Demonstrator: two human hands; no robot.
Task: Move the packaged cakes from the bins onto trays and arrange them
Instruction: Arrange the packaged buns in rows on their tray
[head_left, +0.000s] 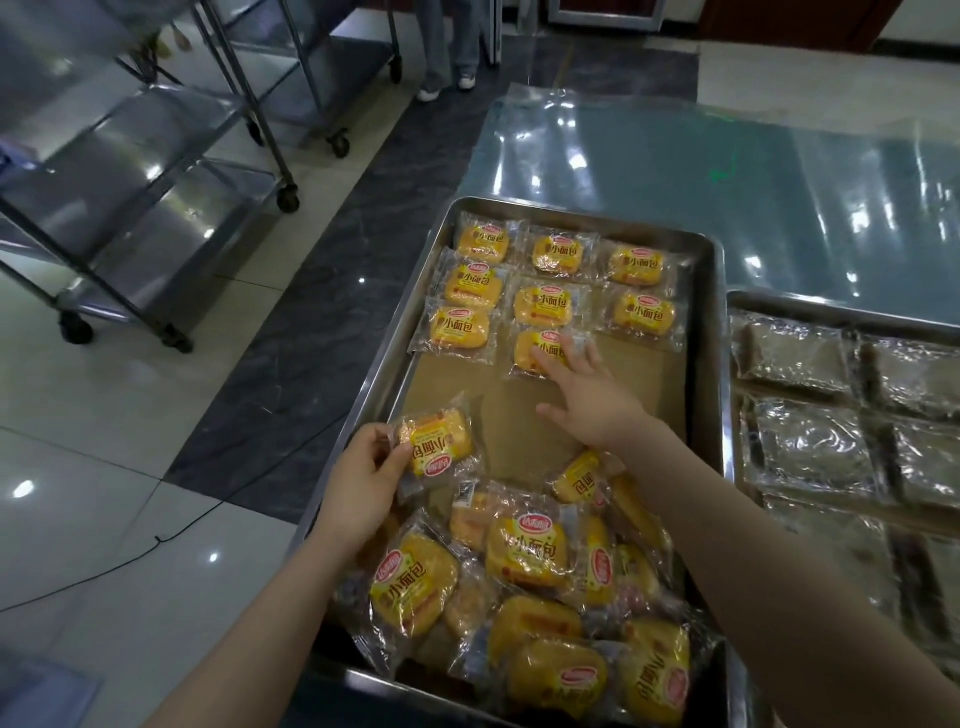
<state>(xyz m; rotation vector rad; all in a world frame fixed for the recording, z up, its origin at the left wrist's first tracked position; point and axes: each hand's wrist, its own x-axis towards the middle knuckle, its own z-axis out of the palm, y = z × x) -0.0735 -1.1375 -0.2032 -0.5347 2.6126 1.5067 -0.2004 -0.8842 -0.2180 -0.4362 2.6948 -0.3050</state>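
**Bench tray, third row under way**

Head view: a film-covered bench (727, 171) stands on a tiled floor, with steel trolleys (130, 182) to the left. On it, a steel tray (719, 291) holds two full rows of packaged cakes and a third begun. The right grip (592, 400) lies flat, fingers straight, on the third row's middle cake (537, 349). The left grip (363, 478) pinches another cake (439, 441) by its wrapper edge over the tray's left rim, just beyond the loose heap (524, 571). The risks I see are a slick wrapper sliding under the push and skewing the row, or the pinched cake slipping free.
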